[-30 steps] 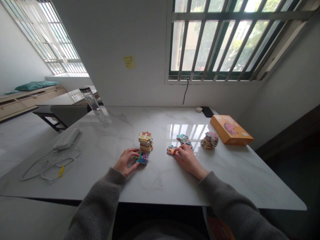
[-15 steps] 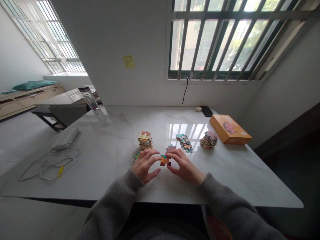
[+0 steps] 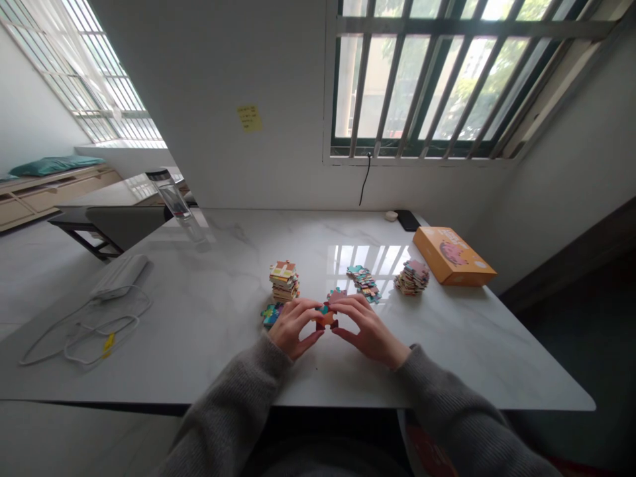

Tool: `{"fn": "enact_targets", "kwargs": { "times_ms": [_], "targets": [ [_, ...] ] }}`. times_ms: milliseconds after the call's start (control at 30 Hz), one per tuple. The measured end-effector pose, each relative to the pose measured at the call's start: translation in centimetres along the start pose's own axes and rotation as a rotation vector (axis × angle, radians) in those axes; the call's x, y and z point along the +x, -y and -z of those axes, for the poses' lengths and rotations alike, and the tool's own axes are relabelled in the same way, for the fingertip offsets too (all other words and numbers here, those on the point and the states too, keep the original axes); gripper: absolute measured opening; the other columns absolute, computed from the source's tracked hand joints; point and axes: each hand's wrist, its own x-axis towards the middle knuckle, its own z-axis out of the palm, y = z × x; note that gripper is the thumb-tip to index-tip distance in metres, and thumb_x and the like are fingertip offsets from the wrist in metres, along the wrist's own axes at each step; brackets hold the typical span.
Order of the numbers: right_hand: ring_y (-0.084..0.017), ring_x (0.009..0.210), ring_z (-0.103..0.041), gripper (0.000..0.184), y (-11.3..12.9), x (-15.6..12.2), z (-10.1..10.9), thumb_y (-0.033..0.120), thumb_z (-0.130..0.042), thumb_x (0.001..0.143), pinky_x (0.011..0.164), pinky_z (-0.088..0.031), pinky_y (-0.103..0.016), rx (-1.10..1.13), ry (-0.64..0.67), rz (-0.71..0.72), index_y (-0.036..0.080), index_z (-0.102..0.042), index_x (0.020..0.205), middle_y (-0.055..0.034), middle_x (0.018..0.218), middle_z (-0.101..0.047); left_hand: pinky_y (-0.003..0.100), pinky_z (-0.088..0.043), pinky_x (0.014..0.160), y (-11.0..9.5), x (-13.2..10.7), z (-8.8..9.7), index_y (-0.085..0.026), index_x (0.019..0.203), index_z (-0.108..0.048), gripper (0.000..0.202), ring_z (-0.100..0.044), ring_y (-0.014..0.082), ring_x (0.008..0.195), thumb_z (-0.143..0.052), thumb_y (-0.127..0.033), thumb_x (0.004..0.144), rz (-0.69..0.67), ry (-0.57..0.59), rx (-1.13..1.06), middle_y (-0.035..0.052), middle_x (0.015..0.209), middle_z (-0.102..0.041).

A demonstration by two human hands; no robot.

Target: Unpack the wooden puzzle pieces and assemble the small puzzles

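Between my two hands is an orange, teal and dark red jigsaw puzzle piece (image 3: 326, 319), held just over the table. My left hand (image 3: 296, 326) grips its left edge with thumb and fingers. On the opposite edge, the fingers and thumb of my right hand (image 3: 365, 326) pinch it too. Blue-green puzzle pieces (image 3: 271, 315) lie beside my left hand, partly covered by it. Behind that hand rises a tall stack of puzzle pieces (image 3: 285, 281). A pinkish puzzle piece (image 3: 336, 295) shows just beyond my right fingers.
Farther back lies a toppled row of puzzle pieces (image 3: 364, 283), with another stack (image 3: 412, 277) to its right. An orange box (image 3: 454, 256), a black phone (image 3: 408, 220) and a small white object (image 3: 391, 216) are at the right. Leftward are a glass bottle (image 3: 171, 195) and a white device (image 3: 120, 277) with a cable.
My left hand has moved in and closed on the piece's left edge. My right hand stays on its side. The view has shifted slightly, showing more of the blue-green pieces.
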Motion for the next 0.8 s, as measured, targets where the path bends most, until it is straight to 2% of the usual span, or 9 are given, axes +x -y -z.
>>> {"fn": "enact_targets", "kwargs": {
  "times_ms": [100, 200, 367, 500, 600, 800],
  "targets": [
    [-0.027, 0.113, -0.058, 0.036, -0.2, 0.0, 0.9, 0.024, -0.069, 0.090, 0.099, -0.050, -0.050, -0.083, -0.046, -0.018, 0.031, -0.060, 0.124, -0.0071, 0.119, -0.067, 0.045, -0.048, 0.101, -0.2, 0.0, 0.2, -0.024, 0.121, -0.056, 0.035, -0.056, 0.0276, 0.119, -0.065, -0.024, 0.087, -0.003, -0.024, 0.020, 0.0106, 0.131, -0.060],
    [-0.027, 0.110, -0.058, 0.022, -1.6, -0.2, 3.1, 0.025, -0.069, 0.090, 0.097, -0.048, -0.049, -0.235, -0.174, -0.090, 0.029, -0.067, 0.112, -0.0072, 0.114, -0.068, 0.046, -0.049, 0.101, -0.4, 0.0, 0.4, -0.024, 0.118, -0.057, 0.032, -0.056, 0.0277, 0.116, -0.061, -0.019, 0.086, 0.022, -0.102, 0.025, 0.0108, 0.130, -0.059],
    [-0.029, 0.108, -0.059, 0.017, -6.5, -2.1, 8.8, 0.035, -0.067, 0.090, 0.099, -0.043, -0.049, -0.538, -0.430, -0.259, 0.025, -0.070, 0.103, -0.0087, 0.108, -0.069, 0.041, -0.054, 0.090, -0.5, 0.0, 0.3, -0.023, 0.105, -0.062, 0.023, -0.059, 0.0247, 0.105, -0.057, -0.013, 0.086, 0.033, -0.164, 0.009, 0.0092, 0.116, -0.063],
    [-0.029, 0.100, -0.060, 0.023, -9.9, -4.2, 12.0, 0.041, -0.064, 0.090, 0.095, -0.045, -0.047, -0.682, -0.510, -0.348, 0.021, -0.071, 0.099, -0.0105, 0.102, -0.069, 0.037, -0.055, 0.084, -0.6, 0.0, 0.2, -0.023, 0.103, -0.062, 0.022, -0.059, 0.0233, 0.101, -0.057, -0.011, 0.085, 0.017, -0.165, 0.003, 0.0091, 0.115, -0.062],
    [-0.028, 0.097, -0.060, 0.025, -11.2, -5.1, 12.9, 0.043, -0.063, 0.090, 0.094, -0.045, -0.046, -0.724, -0.509, -0.384, 0.021, -0.072, 0.096, -0.0102, 0.099, -0.069, 0.037, -0.055, 0.082, -0.6, 0.0, 0.2, -0.023, 0.101, -0.062, 0.021, -0.060, 0.0230, 0.100, -0.056, -0.010, 0.085, 0.017, -0.165, 0.010, 0.0090, 0.113, -0.062],
    [-0.027, 0.097, -0.059, 0.027, -12.2, -5.6, 12.7, 0.045, -0.061, 0.090, 0.094, -0.044, -0.044, -0.717, -0.488, -0.417, 0.020, -0.071, 0.096, -0.0097, 0.098, -0.068, 0.035, -0.056, 0.081, -0.8, 0.1, 0.5, -0.022, 0.098, -0.062, 0.019, -0.061, 0.0214, 0.097, -0.055, -0.010, 0.086, 0.025, -0.200, -0.008, 0.0091, 0.111, -0.061]
  ]
}}
